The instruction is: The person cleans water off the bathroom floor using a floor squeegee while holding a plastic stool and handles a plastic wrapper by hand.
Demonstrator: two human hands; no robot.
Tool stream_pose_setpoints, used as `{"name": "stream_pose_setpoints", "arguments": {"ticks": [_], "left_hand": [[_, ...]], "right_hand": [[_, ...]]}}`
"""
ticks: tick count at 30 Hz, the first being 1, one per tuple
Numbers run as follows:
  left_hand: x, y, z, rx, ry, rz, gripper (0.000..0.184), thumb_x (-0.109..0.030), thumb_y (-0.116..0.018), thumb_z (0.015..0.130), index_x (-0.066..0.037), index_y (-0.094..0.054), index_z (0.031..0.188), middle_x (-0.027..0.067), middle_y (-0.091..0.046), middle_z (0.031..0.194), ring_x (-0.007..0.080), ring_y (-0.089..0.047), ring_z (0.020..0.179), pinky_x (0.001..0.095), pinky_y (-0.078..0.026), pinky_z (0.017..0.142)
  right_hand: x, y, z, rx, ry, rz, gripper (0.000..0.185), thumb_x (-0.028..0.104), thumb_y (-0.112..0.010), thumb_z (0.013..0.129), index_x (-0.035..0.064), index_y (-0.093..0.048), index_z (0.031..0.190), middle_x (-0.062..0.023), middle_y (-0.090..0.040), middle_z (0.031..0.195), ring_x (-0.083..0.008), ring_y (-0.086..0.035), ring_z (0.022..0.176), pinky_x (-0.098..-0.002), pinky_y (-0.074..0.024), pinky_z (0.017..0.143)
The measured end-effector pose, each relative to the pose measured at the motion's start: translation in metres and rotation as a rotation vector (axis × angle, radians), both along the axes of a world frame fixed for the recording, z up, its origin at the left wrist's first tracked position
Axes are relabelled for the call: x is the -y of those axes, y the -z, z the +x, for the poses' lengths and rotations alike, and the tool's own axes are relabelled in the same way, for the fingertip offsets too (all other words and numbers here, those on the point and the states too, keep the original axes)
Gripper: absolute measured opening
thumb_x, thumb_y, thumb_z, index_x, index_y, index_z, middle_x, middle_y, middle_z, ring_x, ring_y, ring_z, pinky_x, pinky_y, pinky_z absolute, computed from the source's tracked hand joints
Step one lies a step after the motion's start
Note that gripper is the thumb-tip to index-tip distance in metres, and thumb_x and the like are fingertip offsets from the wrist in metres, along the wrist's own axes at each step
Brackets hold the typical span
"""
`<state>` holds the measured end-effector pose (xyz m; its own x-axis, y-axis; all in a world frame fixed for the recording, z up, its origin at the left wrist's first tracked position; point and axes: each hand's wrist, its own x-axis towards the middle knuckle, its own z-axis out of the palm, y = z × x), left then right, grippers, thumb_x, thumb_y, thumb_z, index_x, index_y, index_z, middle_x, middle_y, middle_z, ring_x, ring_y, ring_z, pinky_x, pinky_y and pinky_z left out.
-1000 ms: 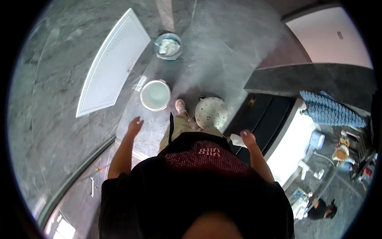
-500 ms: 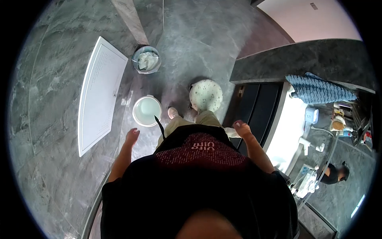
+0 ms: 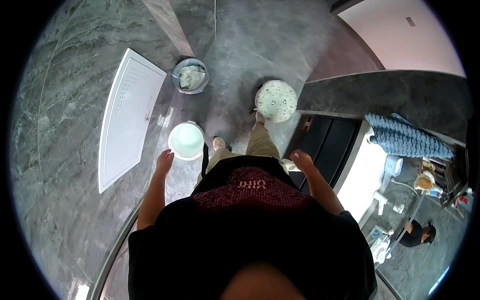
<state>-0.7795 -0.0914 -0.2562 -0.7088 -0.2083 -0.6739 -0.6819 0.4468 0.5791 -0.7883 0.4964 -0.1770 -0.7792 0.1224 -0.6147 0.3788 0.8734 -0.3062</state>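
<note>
My left hand [image 3: 165, 161] hangs at my side with its fingers curled and nothing visible in them, just short of a white bucket [image 3: 173, 142] with pale liquid or a pale inside. My right hand [image 3: 301, 161] is closed beside the dark cabinet. A white, cloth-like piece [image 3: 290, 165] shows at its inner side and seems to be in its grip. Ahead of my outstretched foot stands a round stool [image 3: 276, 101] with a pale, spotted top. The foot touches or nearly touches its near edge.
A lined trash bin [image 3: 190, 76] stands beyond the bucket. Against the left wall is a white panel [image 3: 127, 115]. To the right are the dark cabinet [image 3: 320, 145], a white basin top [image 3: 357, 162], a faucet [image 3: 381, 200], a blue towel [image 3: 405, 136] and a mirror.
One foot has stepped forward, and the stool has shifted away and to the right. My left hand has risen slightly closer to the bucket. My right hand has barely moved.
</note>
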Motion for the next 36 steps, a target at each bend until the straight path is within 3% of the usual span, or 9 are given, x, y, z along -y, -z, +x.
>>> {"name": "stream_pose_setpoints", "arguments": {"ticks": [9, 10, 15, 17, 19, 24, 27, 28, 36], "left_hand": [[-0.040, 0.039, 0.049, 0.056, 0.089, -0.310, 0.041, -0.027, -0.055, 0.078, -0.002, -0.051, 0.110, 0.0084, -0.059, 0.071, 0.0139, -0.054, 0.056, 0.0270, -0.044, 0.050], [-0.067, 0.015, 0.039, 0.184, -0.045, -0.286, 0.040, -0.029, -0.053, 0.078, 0.000, -0.054, 0.106, 0.0207, -0.059, 0.096, 0.0312, -0.057, 0.090, 0.0356, -0.044, 0.079], [-0.188, -0.025, 0.010, 0.170, -0.411, -0.084, 0.040, -0.031, -0.052, 0.081, -0.001, -0.053, 0.107, 0.0161, -0.062, 0.088, 0.0227, -0.060, 0.073, 0.0331, -0.047, 0.066], [-0.230, -0.019, -0.006, 0.024, -0.282, -0.052, 0.039, -0.031, -0.052, 0.081, -0.002, -0.053, 0.107, 0.0146, -0.062, 0.089, 0.0239, -0.061, 0.072, 0.0335, -0.047, 0.066], [-0.280, -0.056, -0.038, -0.121, -0.130, -0.124, 0.037, -0.027, -0.052, 0.084, -0.003, -0.051, 0.111, 0.0139, -0.061, 0.094, 0.0188, -0.059, 0.082, 0.0309, -0.047, 0.071], [-0.338, -0.100, -0.071, -0.101, -0.069, 0.002, 0.036, -0.027, -0.053, 0.081, -0.006, -0.052, 0.111, 0.0137, -0.061, 0.097, 0.0253, -0.059, 0.085, 0.0339, -0.047, 0.076], [-0.326, -0.093, -0.052, -0.096, -0.085, 0.002, 0.036, -0.028, -0.054, 0.081, -0.007, -0.052, 0.110, 0.0125, -0.061, 0.097, 0.0259, -0.059, 0.085, 0.0336, -0.047, 0.076], [-0.319, -0.075, -0.033, -0.097, -0.110, -0.066, 0.036, -0.028, -0.054, 0.080, -0.008, -0.053, 0.110, 0.0122, -0.061, 0.096, 0.0258, -0.059, 0.085, 0.0334, -0.047, 0.077], [-0.282, -0.009, 0.167, 0.200, -0.686, -0.224, 0.042, -0.036, -0.051, 0.078, -0.007, -0.053, 0.109, 0.0145, -0.059, 0.101, 0.0289, -0.055, 0.094, 0.0359, -0.042, 0.084]], "right_hand": [[-0.068, 0.027, -0.111, -0.091, -0.128, -0.070, 0.028, 0.032, -0.050, 0.080, 0.0070, -0.056, 0.092, -0.0167, -0.058, 0.089, -0.0351, -0.055, 0.085, -0.0435, -0.0436, 0.073], [-0.085, 0.027, -0.127, -0.125, -0.235, -0.090, 0.029, 0.032, -0.049, 0.081, 0.0068, -0.057, 0.092, -0.0167, -0.058, 0.090, -0.0352, -0.054, 0.086, -0.0421, -0.0428, 0.075], [-0.192, 0.085, -0.191, 0.009, -0.592, -0.058, 0.033, 0.033, -0.040, 0.086, 0.0056, -0.055, 0.097, -0.0170, -0.054, 0.097, -0.0343, -0.049, 0.095, -0.0411, -0.0374, 0.082], [-0.233, 0.100, -0.214, -0.111, -0.745, 0.129, 0.036, 0.032, -0.039, 0.087, 0.0029, -0.053, 0.102, -0.0196, -0.052, 0.104, -0.0354, -0.049, 0.095, -0.0408, -0.0376, 0.083], [-0.231, 0.062, -0.243, 0.109, -0.156, 0.008, 0.038, 0.029, -0.039, 0.087, 0.0003, -0.051, 0.109, -0.0208, -0.050, 0.110, -0.0336, -0.049, 0.098, -0.0383, -0.0374, 0.083], [-0.264, 0.064, -0.271, 0.022, -0.003, -0.050, 0.046, 0.037, -0.048, 0.084, 0.0057, -0.047, 0.117, -0.0193, -0.048, 0.116, -0.0331, -0.046, 0.106, -0.0418, -0.0379, 0.085], [-0.255, 0.048, -0.282, 0.148, -0.353, -0.017, 0.041, 0.032, -0.053, 0.081, 0.0067, -0.050, 0.113, -0.0203, -0.050, 0.111, -0.0316, -0.048, 0.103, -0.0409, -0.0383, 0.083], [-0.200, -0.008, -0.271, 0.157, -0.376, 0.014, 0.036, 0.027, -0.054, 0.080, 0.0070, -0.052, 0.109, -0.0194, -0.052, 0.106, -0.0317, -0.050, 0.098, -0.0403, -0.0384, 0.082], [-0.107, -0.011, -0.244, 0.128, -0.859, -0.016, 0.030, 0.018, -0.049, 0.081, 0.0061, -0.052, 0.108, -0.0170, -0.053, 0.105, -0.0304, -0.052, 0.096, -0.0376, -0.0396, 0.082]]}}
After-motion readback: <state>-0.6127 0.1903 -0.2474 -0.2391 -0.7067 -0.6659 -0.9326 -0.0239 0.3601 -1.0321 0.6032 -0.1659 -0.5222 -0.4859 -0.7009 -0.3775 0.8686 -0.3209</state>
